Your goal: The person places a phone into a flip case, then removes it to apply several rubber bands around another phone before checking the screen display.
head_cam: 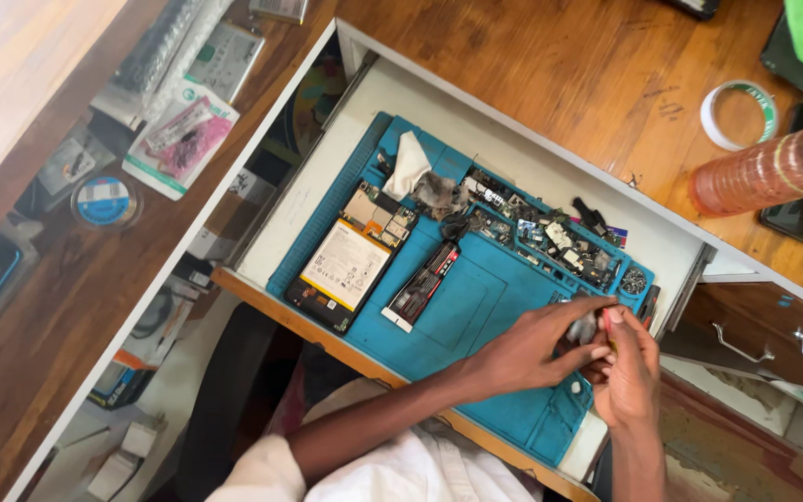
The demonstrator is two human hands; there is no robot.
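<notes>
Pinching a small grey part (584,327) between left hand (522,351) and right hand (626,372), fingers closed on it above the blue repair mat (476,297), risking a slip into the loose screws and scrap (559,244) beside it, hard to find again.

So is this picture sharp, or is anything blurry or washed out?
Head view: mostly sharp on the blue mat and opened phone; the hands, left hand and right hand, look slightly soft; top-left tabletop is washed out by bright light.
</notes>
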